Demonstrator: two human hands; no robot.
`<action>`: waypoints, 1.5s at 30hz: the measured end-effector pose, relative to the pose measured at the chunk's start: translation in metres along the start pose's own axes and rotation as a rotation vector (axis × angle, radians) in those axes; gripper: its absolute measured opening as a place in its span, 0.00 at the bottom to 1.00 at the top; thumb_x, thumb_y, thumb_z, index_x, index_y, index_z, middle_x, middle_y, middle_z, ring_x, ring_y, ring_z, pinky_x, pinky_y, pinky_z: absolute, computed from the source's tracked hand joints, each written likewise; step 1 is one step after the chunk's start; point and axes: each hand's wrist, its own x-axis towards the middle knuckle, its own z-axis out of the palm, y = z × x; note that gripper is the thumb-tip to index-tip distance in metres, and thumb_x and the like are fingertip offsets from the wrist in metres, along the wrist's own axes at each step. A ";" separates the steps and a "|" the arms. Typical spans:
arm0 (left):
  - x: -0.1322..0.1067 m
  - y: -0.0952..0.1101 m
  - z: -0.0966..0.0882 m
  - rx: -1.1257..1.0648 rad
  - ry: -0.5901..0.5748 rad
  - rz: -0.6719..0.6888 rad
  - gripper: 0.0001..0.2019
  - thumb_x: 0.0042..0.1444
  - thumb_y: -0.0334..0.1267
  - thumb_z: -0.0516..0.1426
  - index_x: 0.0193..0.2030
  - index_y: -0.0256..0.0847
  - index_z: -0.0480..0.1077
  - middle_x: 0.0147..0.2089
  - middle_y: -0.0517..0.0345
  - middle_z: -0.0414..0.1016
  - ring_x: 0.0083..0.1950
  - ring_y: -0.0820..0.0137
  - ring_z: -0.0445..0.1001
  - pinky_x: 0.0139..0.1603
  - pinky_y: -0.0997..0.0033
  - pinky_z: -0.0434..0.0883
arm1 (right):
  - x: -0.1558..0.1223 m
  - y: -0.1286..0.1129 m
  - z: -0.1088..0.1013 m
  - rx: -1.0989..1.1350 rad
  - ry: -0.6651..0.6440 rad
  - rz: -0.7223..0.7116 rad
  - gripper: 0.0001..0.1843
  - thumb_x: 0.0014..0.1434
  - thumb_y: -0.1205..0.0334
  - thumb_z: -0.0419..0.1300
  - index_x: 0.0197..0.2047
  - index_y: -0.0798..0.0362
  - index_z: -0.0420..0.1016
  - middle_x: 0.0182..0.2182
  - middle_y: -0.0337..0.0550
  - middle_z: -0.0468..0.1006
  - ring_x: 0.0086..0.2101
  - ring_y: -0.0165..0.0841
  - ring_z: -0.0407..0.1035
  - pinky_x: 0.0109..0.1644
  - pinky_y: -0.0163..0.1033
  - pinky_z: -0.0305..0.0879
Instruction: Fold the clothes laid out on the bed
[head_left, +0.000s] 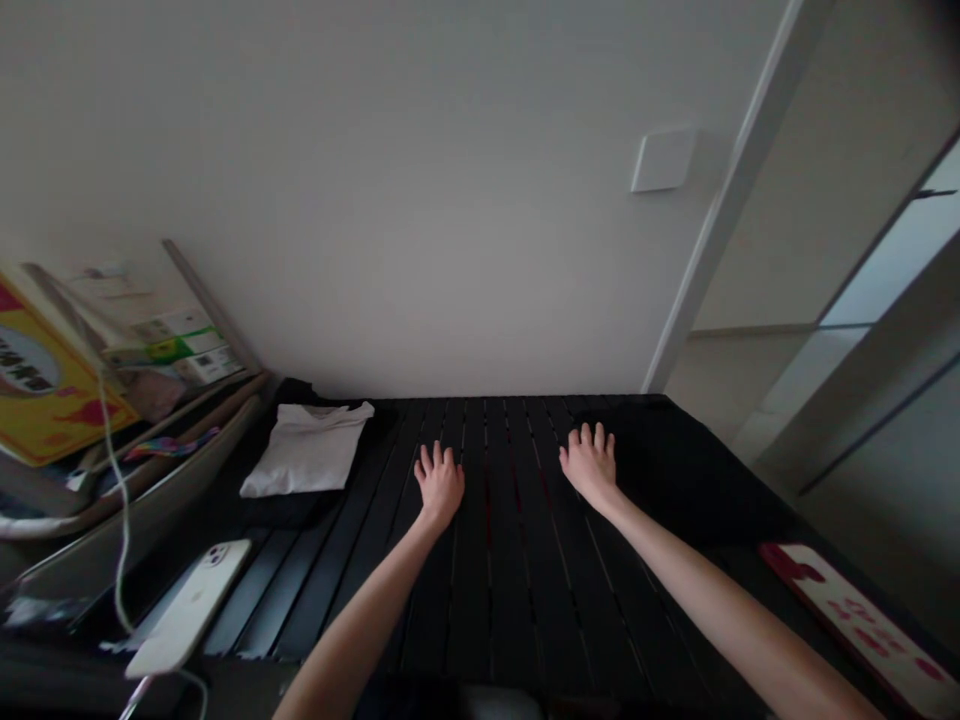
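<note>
Smartphone (189, 606) in a white case lies at the near left edge of the slatted black table (480, 610), with a thin white cable (118, 520) just beside it. Toward the far left corner sits a folded white T-shirt (306, 450), near the left hand (439, 483), which is spread palm down on the slats, holding nothing. The right hand (590, 464) is spread the same way, also empty. A red-and-white printed card (862, 625) lies along the right edge.
</note>
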 end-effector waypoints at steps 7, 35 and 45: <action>0.009 -0.135 -0.028 0.289 0.121 -0.281 0.26 0.61 0.28 0.42 0.66 0.32 0.57 0.70 0.37 0.51 0.70 0.47 0.49 0.63 0.43 0.52 | -0.027 -0.072 0.012 0.116 -0.096 -0.137 0.25 0.63 0.58 0.48 0.56 0.64 0.70 0.60 0.65 0.64 0.63 0.56 0.48 0.63 0.59 0.44; 0.038 -0.112 -0.126 -0.772 0.306 -0.026 0.10 0.60 0.34 0.49 0.42 0.41 0.71 0.40 0.55 0.78 0.41 0.68 0.76 0.44 0.70 0.70 | 0.022 -0.112 -0.077 1.182 0.048 -0.189 0.13 0.62 0.53 0.52 0.37 0.52 0.72 0.34 0.43 0.78 0.35 0.36 0.72 0.40 0.39 0.67; 0.014 -0.061 -0.120 -0.779 -0.039 0.530 0.20 0.57 0.43 0.59 0.56 0.46 0.66 0.58 0.53 0.71 0.63 0.62 0.64 0.64 0.57 0.60 | -0.004 -0.139 -0.135 1.192 0.109 -0.309 0.10 0.63 0.55 0.53 0.40 0.50 0.72 0.35 0.43 0.78 0.36 0.35 0.72 0.42 0.39 0.66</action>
